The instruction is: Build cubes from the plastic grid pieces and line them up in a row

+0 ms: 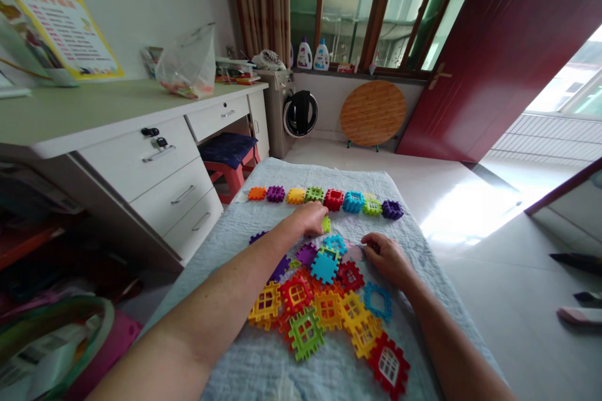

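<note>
My left hand (311,219) is closed on a lime green piece (326,224), just in front of a row of coloured blocks. The row runs from an orange block (257,193) at the left, past a red block (333,200) and a blue block (353,202), to a dark purple block (392,210) at the right. My right hand (382,253) rests near the cloth with fingers curled but apart, holding nothing visible. Between and below my hands lies a loose pile of flat notched pieces, among them a blue square (325,265), a green window piece (305,333) and a red one (389,365).
A pale blue cloth (211,288) covers the table. At the left stands a desk (117,103) with drawers and a plastic bag (188,66). A stool (229,153), a washing machine (278,113) and a round wooden board (373,113) are beyond the table.
</note>
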### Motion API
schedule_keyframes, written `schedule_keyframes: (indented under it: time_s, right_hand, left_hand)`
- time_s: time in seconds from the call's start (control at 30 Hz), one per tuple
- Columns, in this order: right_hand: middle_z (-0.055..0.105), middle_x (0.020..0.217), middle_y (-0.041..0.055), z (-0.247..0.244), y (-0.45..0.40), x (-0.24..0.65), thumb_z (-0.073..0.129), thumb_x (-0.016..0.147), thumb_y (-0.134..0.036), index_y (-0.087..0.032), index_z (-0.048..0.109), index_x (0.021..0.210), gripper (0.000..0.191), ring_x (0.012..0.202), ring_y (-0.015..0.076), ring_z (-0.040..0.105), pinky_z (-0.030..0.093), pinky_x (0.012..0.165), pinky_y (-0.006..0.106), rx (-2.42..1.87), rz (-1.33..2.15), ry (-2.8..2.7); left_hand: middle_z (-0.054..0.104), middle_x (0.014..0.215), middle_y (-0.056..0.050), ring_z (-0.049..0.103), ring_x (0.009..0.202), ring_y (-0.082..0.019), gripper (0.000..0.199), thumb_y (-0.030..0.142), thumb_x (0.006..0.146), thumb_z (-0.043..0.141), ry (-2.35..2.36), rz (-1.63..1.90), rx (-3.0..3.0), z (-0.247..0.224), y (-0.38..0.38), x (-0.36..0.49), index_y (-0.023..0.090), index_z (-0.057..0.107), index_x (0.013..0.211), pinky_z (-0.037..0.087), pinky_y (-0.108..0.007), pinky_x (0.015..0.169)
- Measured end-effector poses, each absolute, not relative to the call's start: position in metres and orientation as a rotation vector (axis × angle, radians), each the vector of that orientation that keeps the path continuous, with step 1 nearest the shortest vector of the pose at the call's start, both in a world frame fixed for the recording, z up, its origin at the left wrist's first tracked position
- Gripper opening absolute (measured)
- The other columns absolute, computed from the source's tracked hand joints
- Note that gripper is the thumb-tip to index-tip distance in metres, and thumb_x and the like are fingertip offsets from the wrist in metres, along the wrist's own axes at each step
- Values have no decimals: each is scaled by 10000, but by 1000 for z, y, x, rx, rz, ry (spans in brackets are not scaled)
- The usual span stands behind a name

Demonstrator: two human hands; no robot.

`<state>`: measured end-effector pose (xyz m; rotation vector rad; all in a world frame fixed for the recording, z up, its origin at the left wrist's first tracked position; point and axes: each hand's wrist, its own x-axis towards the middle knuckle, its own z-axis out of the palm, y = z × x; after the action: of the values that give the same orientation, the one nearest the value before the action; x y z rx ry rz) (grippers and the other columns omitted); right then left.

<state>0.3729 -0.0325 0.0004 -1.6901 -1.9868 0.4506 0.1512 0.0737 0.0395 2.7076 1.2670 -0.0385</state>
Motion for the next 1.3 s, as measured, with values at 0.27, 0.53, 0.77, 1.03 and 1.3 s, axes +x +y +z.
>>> schedule_keyframes:
  time_s: [0.27, 0.53, 0.77, 1.03, 1.3]
  right_hand:
    - [594, 648, 1, 1, -33, 372, 466, 776, -237, -168, 655, 890, 231, 572, 135, 508, 353, 568, 253, -1734, 440, -1972]
    - [640, 889, 62, 23, -11, 338, 526, 775, -202, -166, 650, 972, 236, 800, 178, 569, 416, 749, 295, -1588, 365, -2281]
    - [542, 1133, 124, 37, 21, 276, 628, 726, -332, -169, 567, 1187, 492, 1042, 282, 443, 383, 861, 384, -1646, 34, -2475]
    - [525, 1077, 131, 34, 42, 270, 683, 636, -375, -202, 645, 1039, 441, 1011, 304, 450, 381, 791, 372, -1857, 85, -2576]
    - [527, 1047, 109, 39, 35, 274, 735, 567, -393, -190, 643, 1028, 512, 996, 284, 438, 365, 810, 368, -1752, 62, -2562]
  left_hand:
    - [611, 1135, -125, 565, 1079, -265, 548, 300, 663, 745, 1176, 379, 2630, 44, 63, 108, 133, 590, 1161, 437, -331, 938]
    - [589, 1103, -80, 585, 1009, -234, 295, 323, 725, 637, 1359, 933, 2160, 37, 16, 37, 191, 641, 989, 475, -353, 866]
    - [651, 952, -63, 604, 928, -220, 322, 389, 724, 628, 1497, 1191, 1647, 2, 19, 4, 171, 651, 959, 483, -317, 777]
    - [630, 742, 5, 561, 672, -134, 351, 383, 650, 685, 1415, 1326, 1250, -5, 28, -14, 153, 653, 913, 435, -243, 649]
    - [634, 744, 5, 561, 669, -138, 309, 370, 662, 668, 1422, 1310, 1293, -8, 27, -8, 161, 653, 890, 434, -244, 653]
